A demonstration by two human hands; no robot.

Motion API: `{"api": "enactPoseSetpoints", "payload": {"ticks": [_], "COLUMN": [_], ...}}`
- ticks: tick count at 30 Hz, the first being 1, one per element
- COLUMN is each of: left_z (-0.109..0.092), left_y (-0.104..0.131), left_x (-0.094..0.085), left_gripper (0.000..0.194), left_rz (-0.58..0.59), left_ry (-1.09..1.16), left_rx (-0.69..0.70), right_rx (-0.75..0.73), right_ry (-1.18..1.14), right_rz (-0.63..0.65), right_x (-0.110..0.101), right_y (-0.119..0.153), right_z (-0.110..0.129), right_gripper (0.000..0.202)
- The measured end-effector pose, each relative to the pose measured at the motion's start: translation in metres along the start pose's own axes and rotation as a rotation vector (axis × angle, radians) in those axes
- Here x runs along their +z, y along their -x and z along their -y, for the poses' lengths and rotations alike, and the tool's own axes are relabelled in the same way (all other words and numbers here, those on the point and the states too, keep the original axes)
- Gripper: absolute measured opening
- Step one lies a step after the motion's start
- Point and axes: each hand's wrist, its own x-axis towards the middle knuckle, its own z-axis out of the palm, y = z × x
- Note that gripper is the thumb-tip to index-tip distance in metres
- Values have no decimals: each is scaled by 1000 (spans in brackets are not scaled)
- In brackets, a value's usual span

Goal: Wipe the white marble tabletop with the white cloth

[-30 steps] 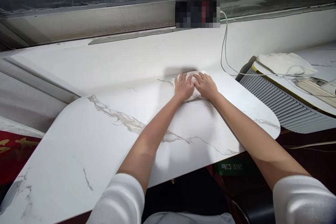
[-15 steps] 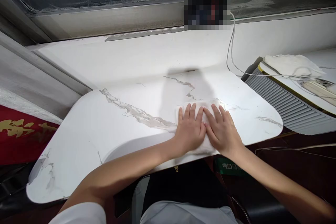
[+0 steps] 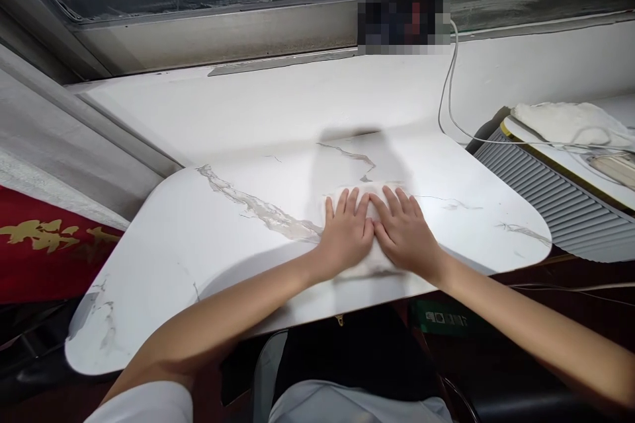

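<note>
A folded white cloth (image 3: 370, 264) lies on the white marble-patterned table (image 3: 163, 251), near its front edge. My left hand (image 3: 344, 231) rests flat on the left part of the cloth, fingers spread. Beside it, my right hand (image 3: 407, 231) lies flat on the cloth's right part, its fingers also apart. The thumbs and forefingers of both hands nearly meet in the middle. Much of the cloth is hidden under my palms.
On the right, a ribbed side table (image 3: 570, 185) bears another white cloth (image 3: 570, 122) and a power strip (image 3: 615, 168). A thin white cable (image 3: 450, 79) hangs by the wall. A red cloth with gold marks (image 3: 44, 244) is at the left.
Both hands and the cloth under them have slid a little to the left and away from me over the table. The view has shifted slightly.
</note>
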Motion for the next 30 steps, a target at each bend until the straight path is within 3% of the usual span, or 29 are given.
{"api": "enactPoseSetpoints", "payload": {"ticks": [7, 13, 21, 30], "left_z": [40, 76, 99, 99], "left_y": [-59, -104, -139, -134], "left_x": [-12, -22, -26, -22], "left_gripper": [51, 51, 50, 52], "left_rz": [-152, -207, -219, -194], "left_ry": [8, -62, -81, -62], "left_rx": [-193, -123, -130, -166], "right_rx": [-37, 20, 1, -50], "right_ry": [-76, -130, -147, -86], "right_rz": [54, 28, 23, 57], "right_x": [15, 31, 45, 45], "right_y": [-96, -152, -196, -200], "right_z": [-1, 1, -8, -15], "right_gripper": [57, 56, 58, 59]}}
